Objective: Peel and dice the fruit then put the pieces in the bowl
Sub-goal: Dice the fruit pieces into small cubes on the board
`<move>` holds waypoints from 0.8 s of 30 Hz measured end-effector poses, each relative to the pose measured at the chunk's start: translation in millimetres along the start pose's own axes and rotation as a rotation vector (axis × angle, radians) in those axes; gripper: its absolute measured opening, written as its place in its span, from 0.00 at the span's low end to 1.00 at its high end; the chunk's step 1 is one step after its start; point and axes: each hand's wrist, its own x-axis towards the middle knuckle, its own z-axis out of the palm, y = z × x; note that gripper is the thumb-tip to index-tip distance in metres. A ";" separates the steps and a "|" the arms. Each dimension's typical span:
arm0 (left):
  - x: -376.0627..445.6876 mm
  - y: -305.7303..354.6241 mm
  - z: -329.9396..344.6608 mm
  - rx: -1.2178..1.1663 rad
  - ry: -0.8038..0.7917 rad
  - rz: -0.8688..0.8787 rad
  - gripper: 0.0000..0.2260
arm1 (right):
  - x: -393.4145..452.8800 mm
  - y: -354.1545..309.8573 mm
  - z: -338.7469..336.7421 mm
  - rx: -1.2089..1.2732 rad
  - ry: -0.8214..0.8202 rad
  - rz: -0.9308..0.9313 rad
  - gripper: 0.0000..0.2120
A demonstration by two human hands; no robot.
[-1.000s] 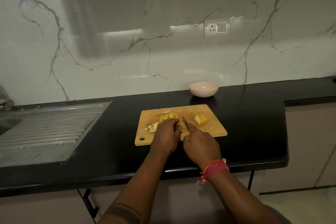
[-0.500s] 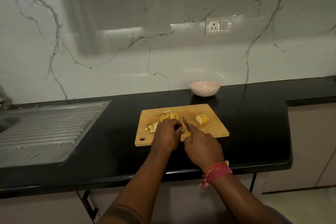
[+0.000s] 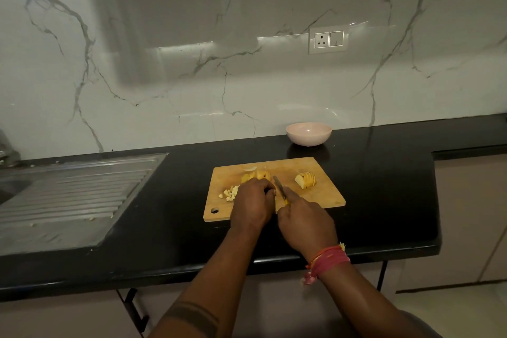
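Observation:
A wooden cutting board [image 3: 323,195] lies on the black counter. My left hand [image 3: 251,204] curls over a yellow fruit piece [image 3: 256,175] near the board's middle and holds it down. My right hand [image 3: 304,223] grips a knife [image 3: 279,185] with a yellow handle; its blade points away from me, just right of the left fingers. A small heap of diced pieces [image 3: 229,193] sits left of my left hand. A sliced fruit chunk [image 3: 306,180] rests on the board's right part. A pale pink bowl [image 3: 308,133] stands behind the board by the wall.
A steel sink drainboard [image 3: 74,192] fills the counter's left side. The black counter [image 3: 384,186] ends in a front edge just under my wrists and a corner at the right. A wall socket [image 3: 327,39] sits above the bowl.
Both hands stay over the fruit with only slight shifts of the knife; the view has drifted a little.

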 end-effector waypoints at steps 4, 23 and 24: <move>2.3 2.0 1.4 0.036 -0.008 0.000 0.07 | -0.3 0.0 -1.5 0.019 0.001 -0.005 0.26; -0.7 -0.8 4.0 0.132 -0.047 -0.016 0.03 | 0.4 -0.2 -1.8 0.036 -0.014 0.003 0.26; -3.2 -2.4 3.7 0.111 -0.039 -0.022 0.05 | -0.3 0.2 -1.7 0.034 -0.011 0.005 0.26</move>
